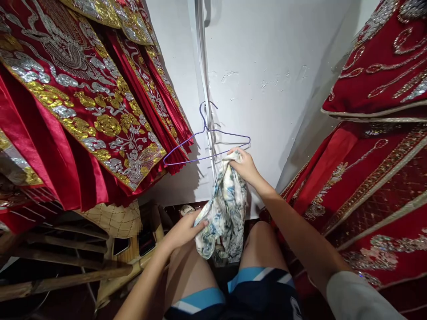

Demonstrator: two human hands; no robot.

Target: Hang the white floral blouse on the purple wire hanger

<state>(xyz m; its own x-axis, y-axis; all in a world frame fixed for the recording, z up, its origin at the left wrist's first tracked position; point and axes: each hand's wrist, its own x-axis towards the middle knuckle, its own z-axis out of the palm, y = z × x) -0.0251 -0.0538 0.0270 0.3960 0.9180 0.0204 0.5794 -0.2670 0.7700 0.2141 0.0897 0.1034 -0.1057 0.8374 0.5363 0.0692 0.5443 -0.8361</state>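
A white cloth with a blue and green floral print [220, 215] hangs in loose folds between my hands, above my knees. My left hand [190, 229] is closed on its lower left edge, thumb on top. Higher up, my right hand [243, 164] grips the bunched top of the cloth. Just beyond that hand, a purple wire hanger [187, 148] hangs by its hook near a thin white upright pole [201, 58]. The hanger's lower bar passes close behind the top of the cloth; whether they touch I cannot tell.
Red embroidered garments with gold and silver sequins [110, 124] hang at the left. More red beaded garments [360, 178] fill the right side. A white wall [267, 66] stands ahead. At the lower left is a bamboo chair [83, 275], with phone-like dark objects [147, 246] beside it.
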